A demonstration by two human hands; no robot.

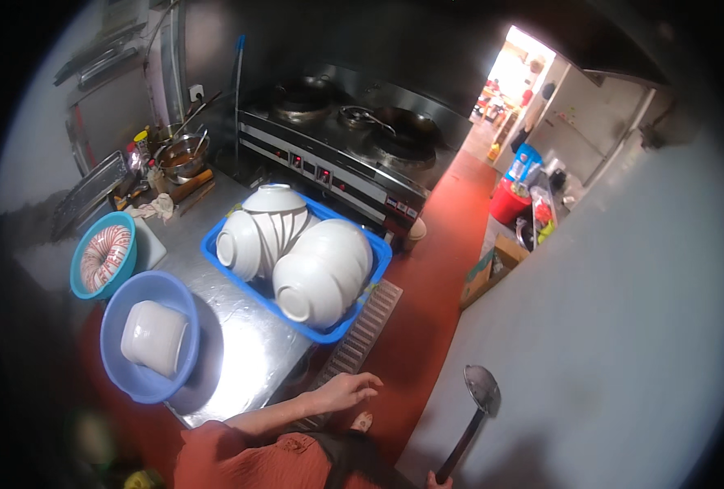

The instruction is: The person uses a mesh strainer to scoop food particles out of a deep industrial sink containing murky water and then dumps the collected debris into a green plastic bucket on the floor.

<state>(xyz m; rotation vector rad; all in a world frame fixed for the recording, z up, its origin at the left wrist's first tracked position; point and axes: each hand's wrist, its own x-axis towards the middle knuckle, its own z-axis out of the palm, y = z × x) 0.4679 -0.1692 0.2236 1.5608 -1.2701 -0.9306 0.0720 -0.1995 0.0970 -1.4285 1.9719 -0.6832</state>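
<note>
My left hand (345,391) hangs over the floor grate beside the steel table (233,330), fingers loosely curled and apart, holding nothing. At the bottom edge, my right hand (439,481) is shut on the dark handle of a large ladle (483,388), its bowl raised toward the wall. Only part of that hand shows. On the table, a blue plastic basket (215,260) holds stacked white bowls (328,269). A periwinkle plastic basin (149,391) near the table's left edge has white dishes (153,336) in it. Behind it, a turquoise basin (131,244) contains a ring of red-patterned items (104,260).
A wok range (350,147) with woks stands beyond the table. A metal bowl (181,159), bottles and a cloth (154,206) lie at the back left. Past the red floor (429,293) are a cardboard box (502,263), a red bucket (510,202) and a bright doorway. A pale wall borders the right.
</note>
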